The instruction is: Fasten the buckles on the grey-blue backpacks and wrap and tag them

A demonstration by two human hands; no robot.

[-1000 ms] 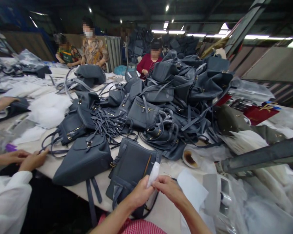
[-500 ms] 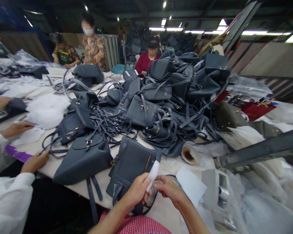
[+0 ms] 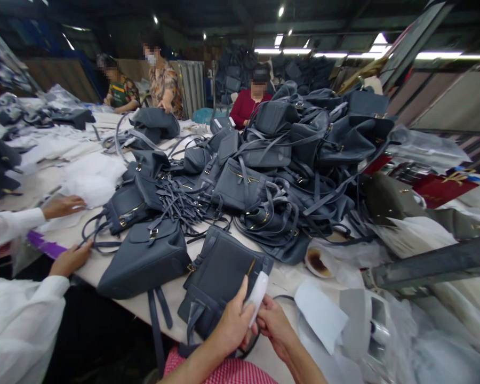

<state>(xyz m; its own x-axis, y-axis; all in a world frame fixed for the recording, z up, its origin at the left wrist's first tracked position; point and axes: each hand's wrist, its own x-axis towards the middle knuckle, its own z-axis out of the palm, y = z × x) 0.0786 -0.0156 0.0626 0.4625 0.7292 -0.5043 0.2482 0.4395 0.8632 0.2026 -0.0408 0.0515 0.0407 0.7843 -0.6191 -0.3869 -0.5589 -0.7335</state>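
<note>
**Left hand [image 3: 232, 324] and right hand [image 3: 275, 326] pinch white strip [image 3: 258, 296] above slate leather backpack [image 3: 220, 269]**

We read both hands as narrow and holding. The left has its thumb raised along the strip, and the right closes on its lower end from the other side. Strip tilts, top leaning right; paper or plastic, we can't tell. Backpack lies flat on the white table [image 3: 172, 320], long axis running away from us, just beyond and left of the hands. The left hand is nearer, over its lower part. Both forearms rise from the bottom edge, elbows out of view. A loose white sheet [image 3: 320, 314] lies right of the right hand.
</note>
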